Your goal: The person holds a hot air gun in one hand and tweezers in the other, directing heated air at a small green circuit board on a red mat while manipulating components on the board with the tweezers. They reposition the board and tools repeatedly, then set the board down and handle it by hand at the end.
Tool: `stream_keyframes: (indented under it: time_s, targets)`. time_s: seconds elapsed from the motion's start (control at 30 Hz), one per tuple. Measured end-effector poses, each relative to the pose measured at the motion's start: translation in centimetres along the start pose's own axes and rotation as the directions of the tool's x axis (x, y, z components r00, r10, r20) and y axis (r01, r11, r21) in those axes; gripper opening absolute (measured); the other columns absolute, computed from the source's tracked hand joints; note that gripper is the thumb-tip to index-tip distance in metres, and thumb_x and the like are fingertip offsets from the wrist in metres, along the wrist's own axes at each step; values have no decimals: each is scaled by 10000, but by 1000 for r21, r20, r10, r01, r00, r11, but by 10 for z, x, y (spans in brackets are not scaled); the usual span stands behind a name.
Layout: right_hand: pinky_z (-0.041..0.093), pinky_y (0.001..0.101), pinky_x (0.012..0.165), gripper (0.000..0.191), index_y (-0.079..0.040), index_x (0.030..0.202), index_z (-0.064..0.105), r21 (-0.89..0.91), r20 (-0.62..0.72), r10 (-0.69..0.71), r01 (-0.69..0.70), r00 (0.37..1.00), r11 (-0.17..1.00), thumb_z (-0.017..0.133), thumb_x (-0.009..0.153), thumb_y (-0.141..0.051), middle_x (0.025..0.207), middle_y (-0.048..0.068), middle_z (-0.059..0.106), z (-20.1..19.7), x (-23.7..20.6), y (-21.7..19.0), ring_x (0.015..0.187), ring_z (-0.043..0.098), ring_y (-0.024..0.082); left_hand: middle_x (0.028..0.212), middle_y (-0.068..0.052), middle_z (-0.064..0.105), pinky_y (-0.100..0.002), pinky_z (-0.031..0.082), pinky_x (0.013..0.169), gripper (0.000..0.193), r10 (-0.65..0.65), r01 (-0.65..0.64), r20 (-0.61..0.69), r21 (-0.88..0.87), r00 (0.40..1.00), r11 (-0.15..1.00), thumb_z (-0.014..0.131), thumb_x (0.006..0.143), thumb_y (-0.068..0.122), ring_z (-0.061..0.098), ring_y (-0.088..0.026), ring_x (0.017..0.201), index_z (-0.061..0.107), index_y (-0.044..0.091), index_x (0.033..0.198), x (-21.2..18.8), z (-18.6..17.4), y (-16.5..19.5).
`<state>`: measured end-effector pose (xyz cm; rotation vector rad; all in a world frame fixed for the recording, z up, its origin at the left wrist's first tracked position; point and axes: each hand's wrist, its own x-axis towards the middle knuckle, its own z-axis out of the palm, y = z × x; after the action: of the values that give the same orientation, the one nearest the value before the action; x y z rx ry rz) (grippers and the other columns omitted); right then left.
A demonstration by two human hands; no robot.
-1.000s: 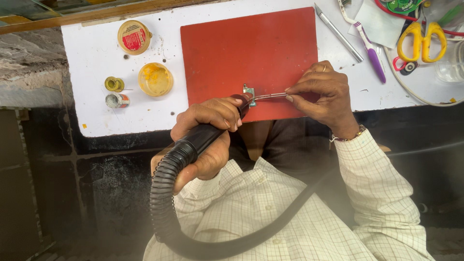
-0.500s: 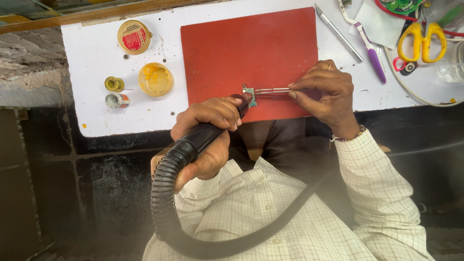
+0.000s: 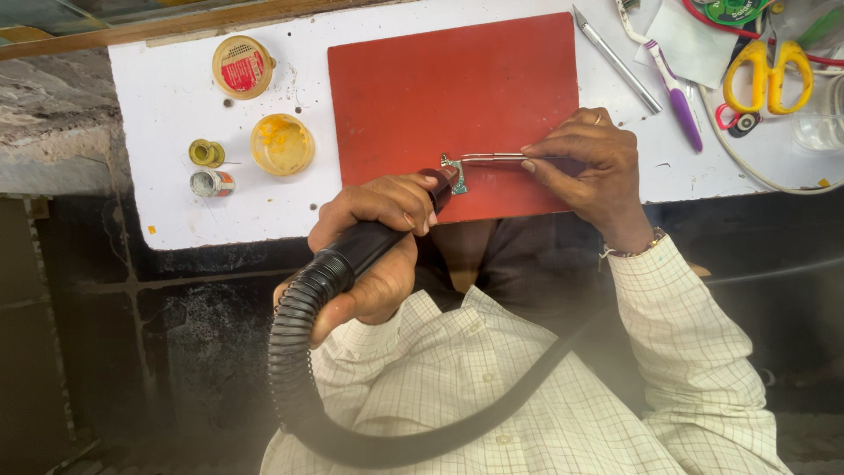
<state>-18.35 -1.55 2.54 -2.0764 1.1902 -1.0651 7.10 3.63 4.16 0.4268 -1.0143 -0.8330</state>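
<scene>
red mat (image 3: 440,88), chip (image 3: 455,172) between hands

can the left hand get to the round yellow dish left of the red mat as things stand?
Probably not right away: the left hand is wrapped around the black hose tool. The way to the yellow dish across the white board looks free, but the fingers are occupied.

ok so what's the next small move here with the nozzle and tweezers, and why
Probably keep the left hand steadying the black nozzle at the small green board, since its tip already sits beside it while the right hand pins the board with tweezers on the red mat.
</scene>
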Motion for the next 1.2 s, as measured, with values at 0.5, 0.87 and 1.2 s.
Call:
stream_keyframes:
  time_s: [0.5, 0.87, 1.2]
  targets:
    - [446, 314, 942, 138, -74, 961, 782, -17, 5, -5, 5, 1000, 1000, 851, 848, -35, 862, 40, 738, 13, -13, 28, 841, 643, 160, 698, -161, 601, -470, 601, 739, 1090, 7, -5, 34, -53, 999, 999, 339, 673, 1008, 622, -272, 562, 564, -37, 882, -24, -11, -31]
    - [430, 304, 916, 133, -83, 954, 782, -6, -2, -6, 6, 1000, 1000, 852, 849, -40, 859, 29, 740, 14, -14, 31, 818, 637, 143, 690, -161, 600, -496, 593, 808, 999, -14, 14, 15, -35, 1000, 999, 373, 674, 940, 625, -279, 596, 557, -16, 901, -20, -13, -37]
    - [436, 307, 936, 138, -89, 957, 782, 15, -6, 5, -4, 1000, 1000, 857, 850, -44, 845, 21, 729, 14, -17, 32, 832, 634, 139, 683, -164, 604, -469, 582, 765, 1025, -28, 29, 15, -84, 999, 996, 351, 680, 945, 615, -274, 592, 562, -32, 905, -29, -11, -30]
